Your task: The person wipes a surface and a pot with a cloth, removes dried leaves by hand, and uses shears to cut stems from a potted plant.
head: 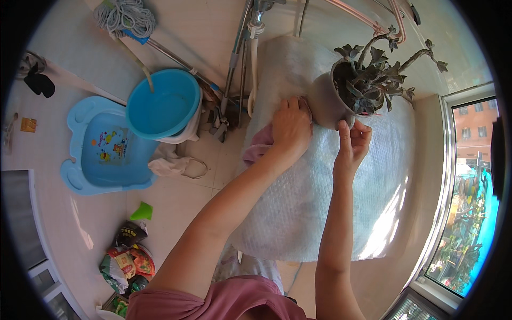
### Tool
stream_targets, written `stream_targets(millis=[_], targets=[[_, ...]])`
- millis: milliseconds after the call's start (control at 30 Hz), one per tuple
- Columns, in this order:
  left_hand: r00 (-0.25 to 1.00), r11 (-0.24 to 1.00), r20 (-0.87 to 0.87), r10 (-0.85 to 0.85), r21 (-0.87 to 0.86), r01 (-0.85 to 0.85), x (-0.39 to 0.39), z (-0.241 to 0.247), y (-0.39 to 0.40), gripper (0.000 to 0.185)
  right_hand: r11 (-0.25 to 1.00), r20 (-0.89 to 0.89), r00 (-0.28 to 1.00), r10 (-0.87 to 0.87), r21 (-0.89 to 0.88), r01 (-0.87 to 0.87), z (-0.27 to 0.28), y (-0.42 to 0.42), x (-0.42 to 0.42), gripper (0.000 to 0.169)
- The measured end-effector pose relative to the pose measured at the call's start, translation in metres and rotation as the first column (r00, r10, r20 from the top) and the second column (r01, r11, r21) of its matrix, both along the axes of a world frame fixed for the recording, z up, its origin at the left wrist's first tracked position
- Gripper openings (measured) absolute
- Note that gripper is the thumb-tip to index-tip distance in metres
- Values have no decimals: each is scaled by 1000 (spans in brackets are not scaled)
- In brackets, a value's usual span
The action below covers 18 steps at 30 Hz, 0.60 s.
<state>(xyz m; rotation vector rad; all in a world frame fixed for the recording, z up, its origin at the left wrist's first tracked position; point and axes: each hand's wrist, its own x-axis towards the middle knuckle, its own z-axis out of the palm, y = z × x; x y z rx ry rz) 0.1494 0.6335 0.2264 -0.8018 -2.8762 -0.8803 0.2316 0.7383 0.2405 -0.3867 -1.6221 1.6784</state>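
A grey plant pot with a dark-leaved succulent tips over to the right above a surface covered in bubble wrap. The thumb and fingers of my right hand pinch the pot's near rim. Beside the pot's base, my left hand grips a pink cloth, part of which trails down to the left. Some of the cloth shows between my left fingers and the pot; whether it touches the pot there is hard to see.
Left on the floor are a blue basin, a light-blue baby bathtub and a white cloth. A string mop leans behind them. Several plastic bags lie lower left. A window borders the right, with pink hangers above.
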Motion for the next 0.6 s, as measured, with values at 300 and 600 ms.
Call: stream_targets(millis=[300, 600], targets=[[858, 857, 2, -513, -40, 513, 41, 1, -11, 35, 1000, -15, 1000, -10, 1, 10, -6, 6, 2, 27], [762, 774, 175, -623, 3, 633, 43, 13, -10, 19, 1000, 140, 990, -7, -19, 9, 17, 0, 19, 35]])
